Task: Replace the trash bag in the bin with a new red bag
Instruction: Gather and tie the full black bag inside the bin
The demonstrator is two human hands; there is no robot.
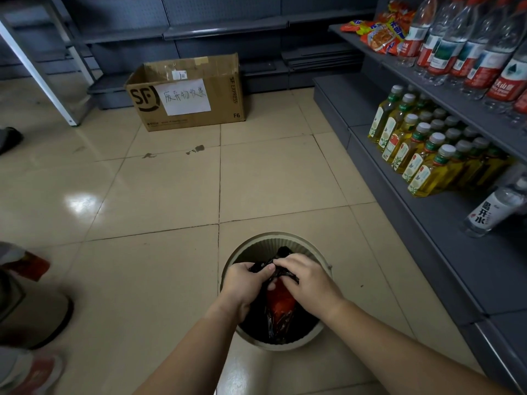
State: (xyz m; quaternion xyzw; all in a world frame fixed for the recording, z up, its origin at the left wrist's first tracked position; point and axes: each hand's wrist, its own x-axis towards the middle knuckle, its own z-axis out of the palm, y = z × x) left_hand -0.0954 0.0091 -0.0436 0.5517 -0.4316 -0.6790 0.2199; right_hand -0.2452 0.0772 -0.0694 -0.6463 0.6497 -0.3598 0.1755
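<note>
Black bag gathered at its neck inside the bin — lower centre of frame.
Left hand (245,283) and right hand (306,277) pinch the black trash bag (281,317) mouth between them; its body hangs below the fingers inside the beige bin (251,245).

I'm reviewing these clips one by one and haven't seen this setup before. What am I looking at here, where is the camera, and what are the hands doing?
There is no machine: a person wears one wide-angle camera on the head, looking down at their own bare hands. The left hand and right hand both grip the gathered top of a black bag sitting inside a round bin on the tiled floor. Something red shows through the bag. Farther off stands a cardboard box; shelves with bottles line the right side.
</note>
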